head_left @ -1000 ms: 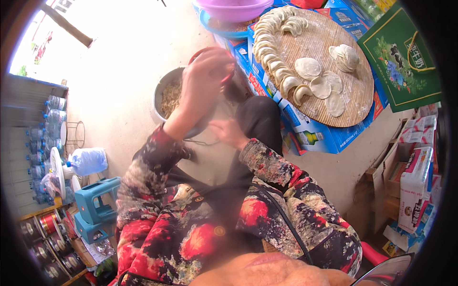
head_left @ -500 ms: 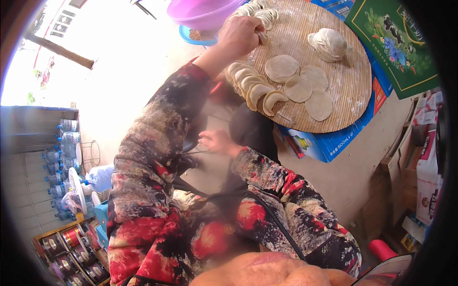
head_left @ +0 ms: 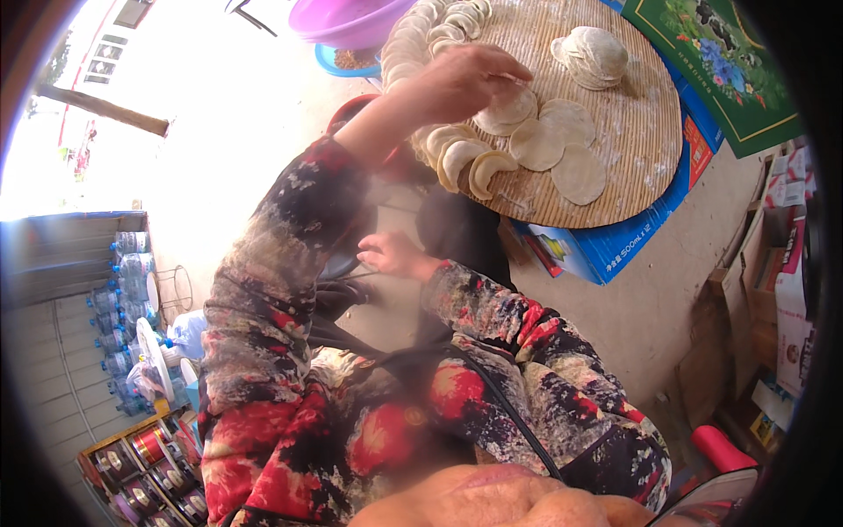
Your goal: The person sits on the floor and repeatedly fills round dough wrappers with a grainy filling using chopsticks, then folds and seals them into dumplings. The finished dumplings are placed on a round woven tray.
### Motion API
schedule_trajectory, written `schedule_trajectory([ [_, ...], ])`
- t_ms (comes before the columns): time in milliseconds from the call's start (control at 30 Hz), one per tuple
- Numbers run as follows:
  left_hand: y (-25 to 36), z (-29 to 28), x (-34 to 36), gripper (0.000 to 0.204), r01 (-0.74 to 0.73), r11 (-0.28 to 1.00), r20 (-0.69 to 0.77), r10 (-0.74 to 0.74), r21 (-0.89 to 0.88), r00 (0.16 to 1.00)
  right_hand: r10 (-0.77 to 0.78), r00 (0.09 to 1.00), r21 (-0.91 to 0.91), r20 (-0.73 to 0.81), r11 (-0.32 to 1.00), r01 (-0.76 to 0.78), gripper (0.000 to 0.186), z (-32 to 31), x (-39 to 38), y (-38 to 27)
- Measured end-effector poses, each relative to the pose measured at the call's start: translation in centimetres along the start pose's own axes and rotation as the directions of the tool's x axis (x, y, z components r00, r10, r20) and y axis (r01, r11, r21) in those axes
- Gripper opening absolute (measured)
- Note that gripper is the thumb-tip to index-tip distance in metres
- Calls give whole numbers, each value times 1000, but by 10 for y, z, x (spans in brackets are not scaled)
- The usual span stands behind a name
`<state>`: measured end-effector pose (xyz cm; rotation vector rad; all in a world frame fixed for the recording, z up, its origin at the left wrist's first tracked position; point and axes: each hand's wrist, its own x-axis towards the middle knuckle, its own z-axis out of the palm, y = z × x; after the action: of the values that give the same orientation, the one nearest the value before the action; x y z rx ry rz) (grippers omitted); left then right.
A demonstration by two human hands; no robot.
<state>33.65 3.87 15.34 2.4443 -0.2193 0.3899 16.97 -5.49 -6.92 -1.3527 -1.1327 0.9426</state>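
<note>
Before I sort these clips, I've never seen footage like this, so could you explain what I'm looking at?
There is no machine here. A person wears a wide fisheye camera on the head, looking down at their own arms in flowered sleeves, which is why edges bend. The left hand reaches out over a round woven tray, its fingers on a flat round dough wrapper. The right hand rests low near the lap, seemingly empty. On the tray lie folded dumplings along the rim, loose wrappers and a stack of wrappers. The tray sits on a blue box; a purple bowl stands beyond.
</note>
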Motion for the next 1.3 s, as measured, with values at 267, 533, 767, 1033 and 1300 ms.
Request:
schedule_trajectory([
  [267, -12, 1, 9, 22, 48, 997, 90, -53, 55, 995, 17, 1000, -11, 13, 1000, -17, 36, -4, 0, 1],
  [533, -5, -17, -3, 18, 143, 984, 85, -134, -108, 987, 12, 999, 4, 30, 1000, -12, 36, 2, 0, -1],
  [767, 18, -31, -24, 14, 134, 949, 76, -117, -285, 990, 9, 1000, -22, 13, 1000, -9, 36, -8, 0, 2],
  [1033, 3, -26, -42, 16, 201, 834, 5, -231, -513, 973, -23, 1000, -34, 6, 999, 23, 35, -5, 0, 12],
  [1300, -2, -66, -97, 32, -15, 200, -126, -551, -980, 825, 53, 999, -37, 2, 998, -52, 34, 0, 4, 21],
])
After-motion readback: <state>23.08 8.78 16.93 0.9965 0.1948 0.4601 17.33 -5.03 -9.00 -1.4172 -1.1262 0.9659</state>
